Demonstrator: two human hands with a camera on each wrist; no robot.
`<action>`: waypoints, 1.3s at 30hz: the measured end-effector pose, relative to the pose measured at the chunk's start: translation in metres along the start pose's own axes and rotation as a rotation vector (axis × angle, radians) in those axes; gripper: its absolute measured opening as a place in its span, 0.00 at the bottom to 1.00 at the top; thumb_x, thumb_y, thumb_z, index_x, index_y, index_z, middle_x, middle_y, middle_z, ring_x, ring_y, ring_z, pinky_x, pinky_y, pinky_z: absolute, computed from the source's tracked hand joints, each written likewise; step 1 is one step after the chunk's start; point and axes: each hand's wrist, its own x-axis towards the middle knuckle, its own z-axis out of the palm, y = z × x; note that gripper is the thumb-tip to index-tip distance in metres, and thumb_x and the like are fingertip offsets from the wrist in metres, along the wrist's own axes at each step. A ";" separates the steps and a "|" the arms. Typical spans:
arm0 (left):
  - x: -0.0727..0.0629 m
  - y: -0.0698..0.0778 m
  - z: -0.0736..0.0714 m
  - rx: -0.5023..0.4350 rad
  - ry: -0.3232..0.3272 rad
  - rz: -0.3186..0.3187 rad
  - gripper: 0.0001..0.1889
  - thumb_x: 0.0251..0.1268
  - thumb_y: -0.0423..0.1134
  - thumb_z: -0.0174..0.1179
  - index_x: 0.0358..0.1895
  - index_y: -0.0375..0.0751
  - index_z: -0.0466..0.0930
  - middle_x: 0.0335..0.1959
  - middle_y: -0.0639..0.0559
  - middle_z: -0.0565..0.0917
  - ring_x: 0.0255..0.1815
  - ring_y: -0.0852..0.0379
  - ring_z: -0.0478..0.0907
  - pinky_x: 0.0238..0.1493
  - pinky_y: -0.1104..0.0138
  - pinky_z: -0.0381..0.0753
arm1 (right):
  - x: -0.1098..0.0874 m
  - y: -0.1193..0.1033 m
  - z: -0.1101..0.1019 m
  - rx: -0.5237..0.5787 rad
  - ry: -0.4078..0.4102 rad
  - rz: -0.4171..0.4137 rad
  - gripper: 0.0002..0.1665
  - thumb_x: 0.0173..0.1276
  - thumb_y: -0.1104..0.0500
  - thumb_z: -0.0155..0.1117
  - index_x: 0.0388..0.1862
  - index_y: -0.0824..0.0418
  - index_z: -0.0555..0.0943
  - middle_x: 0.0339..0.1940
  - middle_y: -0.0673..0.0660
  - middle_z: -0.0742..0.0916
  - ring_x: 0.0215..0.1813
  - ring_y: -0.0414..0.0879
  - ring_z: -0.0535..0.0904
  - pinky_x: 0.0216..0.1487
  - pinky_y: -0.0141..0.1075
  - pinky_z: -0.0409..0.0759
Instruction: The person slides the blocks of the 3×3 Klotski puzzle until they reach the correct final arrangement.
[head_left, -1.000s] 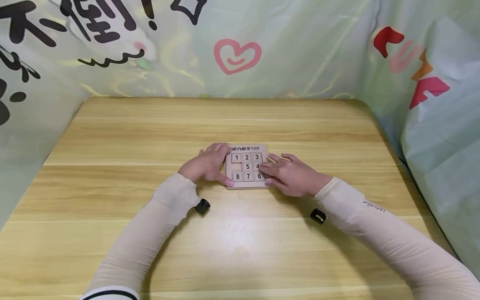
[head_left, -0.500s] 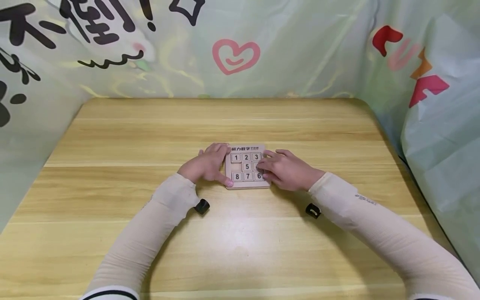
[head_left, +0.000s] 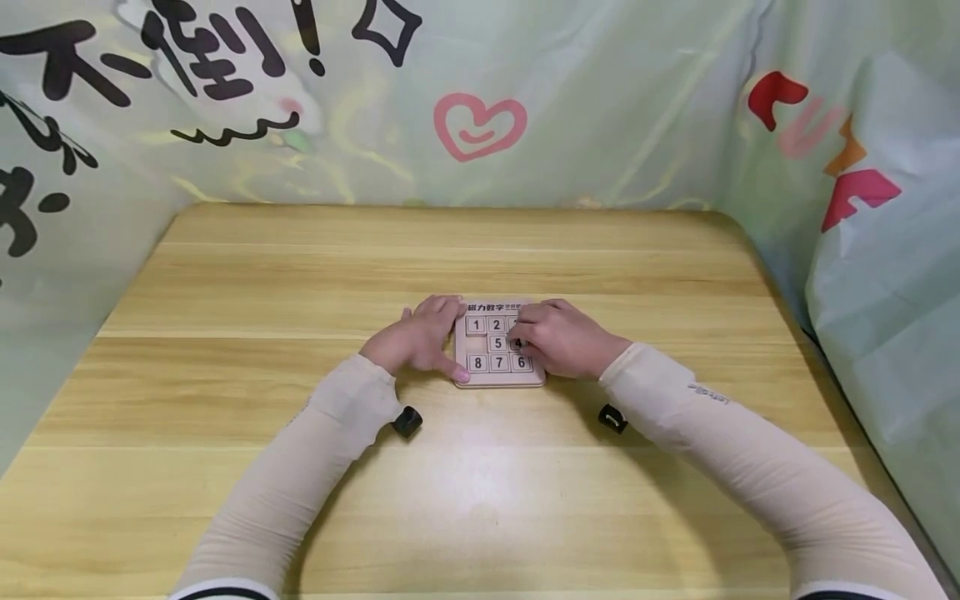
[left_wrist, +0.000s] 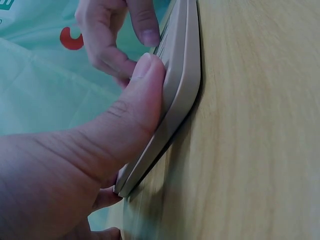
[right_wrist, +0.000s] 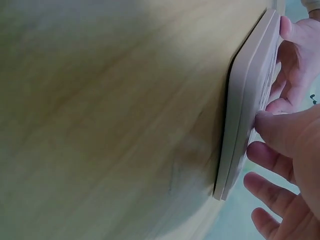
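A flat, square sliding number puzzle (head_left: pixel 502 379) lies on the wooden table. Its numbered tiles sit in rows, with a gap left of the 5 tile (head_left: pixel 497 343). My left hand (head_left: pixel 416 337) holds the puzzle's left side, thumb (left_wrist: pixel 145 85) on the near corner and fingers toward the far corner. From the right, my right hand (head_left: pixel 566 337) reaches over the board, fingertips at the 4 tile (head_left: pixel 518 343) and partly covering the 3. In the right wrist view, the thumb (right_wrist: pixel 275 127) touches the top face while the other fingers stay loosely bent.
The pale wooden table (head_left: pixel 480 483) extends around the puzzle on all sides. Behind it hangs a light green printed cloth (head_left: pixel 600 117) with a pink heart, and more cloth hangs at the right. Each wrist carries a small black camera (head_left: pixel 407 422).
My right hand has moved left and inward over the board, its fingers drawing together at the 4 tile. My left hand keeps its hold. The tiles in view keep their order; the head view has tilted slightly.
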 end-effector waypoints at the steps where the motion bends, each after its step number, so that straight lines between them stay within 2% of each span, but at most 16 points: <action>1: 0.001 0.000 0.000 0.005 0.000 0.001 0.62 0.38 0.61 0.75 0.75 0.39 0.49 0.78 0.42 0.47 0.77 0.44 0.39 0.71 0.38 0.38 | 0.001 -0.001 0.000 -0.002 -0.002 0.005 0.11 0.63 0.62 0.69 0.45 0.58 0.86 0.42 0.54 0.84 0.50 0.50 0.80 0.58 0.50 0.75; 7: 0.001 -0.001 0.001 0.015 0.002 0.005 0.62 0.38 0.61 0.75 0.75 0.39 0.49 0.77 0.42 0.47 0.77 0.43 0.40 0.71 0.37 0.39 | 0.005 -0.001 -0.003 -0.038 -0.070 0.049 0.13 0.63 0.58 0.70 0.47 0.54 0.85 0.47 0.55 0.84 0.55 0.56 0.79 0.61 0.53 0.72; 11: 0.000 0.000 0.000 0.013 0.001 0.003 0.62 0.38 0.61 0.75 0.75 0.39 0.49 0.78 0.42 0.47 0.78 0.44 0.39 0.71 0.38 0.38 | 0.008 0.001 -0.003 -0.058 -0.107 0.060 0.13 0.63 0.56 0.70 0.47 0.48 0.85 0.47 0.54 0.84 0.55 0.57 0.79 0.62 0.54 0.70; 17: -0.002 0.000 0.000 0.012 0.005 0.016 0.62 0.38 0.61 0.75 0.75 0.38 0.49 0.78 0.41 0.47 0.78 0.44 0.40 0.70 0.36 0.40 | 0.012 0.002 -0.003 -0.082 -0.120 0.035 0.10 0.63 0.54 0.70 0.43 0.45 0.84 0.45 0.54 0.83 0.53 0.57 0.79 0.61 0.55 0.71; 25: -0.001 0.000 0.000 0.006 0.006 0.013 0.62 0.39 0.62 0.75 0.76 0.39 0.49 0.78 0.41 0.46 0.78 0.44 0.39 0.70 0.37 0.38 | 0.015 0.001 -0.002 -0.099 -0.155 0.016 0.03 0.66 0.52 0.65 0.36 0.46 0.79 0.43 0.54 0.81 0.51 0.57 0.79 0.60 0.54 0.71; 29: -0.001 0.000 0.000 0.007 0.007 0.014 0.62 0.39 0.62 0.74 0.76 0.39 0.49 0.78 0.42 0.47 0.77 0.44 0.39 0.70 0.37 0.38 | 0.014 0.002 -0.003 -0.098 -0.162 0.023 0.04 0.67 0.52 0.65 0.39 0.46 0.80 0.46 0.55 0.82 0.53 0.58 0.78 0.61 0.55 0.70; 34: -0.002 0.000 0.000 0.013 0.007 0.007 0.63 0.39 0.62 0.74 0.76 0.40 0.48 0.78 0.42 0.46 0.78 0.43 0.39 0.70 0.37 0.38 | 0.009 0.005 -0.005 -0.077 -0.153 0.042 0.12 0.66 0.52 0.66 0.48 0.42 0.82 0.48 0.55 0.82 0.54 0.59 0.78 0.62 0.56 0.70; 39: -0.002 0.001 0.001 0.014 0.005 0.009 0.62 0.39 0.62 0.74 0.76 0.40 0.48 0.78 0.42 0.46 0.78 0.43 0.39 0.70 0.37 0.38 | 0.011 0.005 -0.004 -0.084 -0.153 0.026 0.07 0.66 0.51 0.67 0.42 0.43 0.81 0.47 0.55 0.82 0.53 0.59 0.78 0.61 0.56 0.70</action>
